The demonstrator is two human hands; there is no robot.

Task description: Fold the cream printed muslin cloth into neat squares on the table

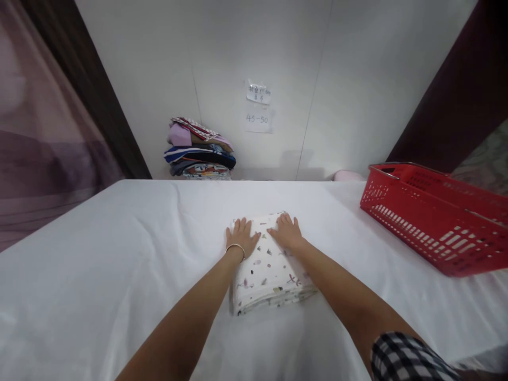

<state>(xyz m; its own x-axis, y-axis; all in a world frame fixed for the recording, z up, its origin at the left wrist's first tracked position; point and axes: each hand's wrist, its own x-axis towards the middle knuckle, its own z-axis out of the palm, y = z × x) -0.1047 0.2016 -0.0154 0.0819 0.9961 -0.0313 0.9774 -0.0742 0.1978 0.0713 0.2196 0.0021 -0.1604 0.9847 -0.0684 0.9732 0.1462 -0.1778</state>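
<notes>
A folded white cloth (264,270) with small printed figures lies in a neat, layered rectangle on the white-covered table. My left hand (242,238) rests flat on its far left part, fingers spread, a thin bracelet at the wrist. On the far right part my right hand (287,232) lies flat too, fingers apart. Both thumbs point inward with a small gap between them. Neither hand grasps the cloth; the palms only touch its top. Folded layers show along the near edge.
At the right stands a red plastic basket (420,217) with slotted walls. A stack of folded clothes (200,151) sits beyond the table's far edge, against the wall. Two paper notes (259,120) are stuck on the wall. A sheer pink curtain (47,137) hangs at the left.
</notes>
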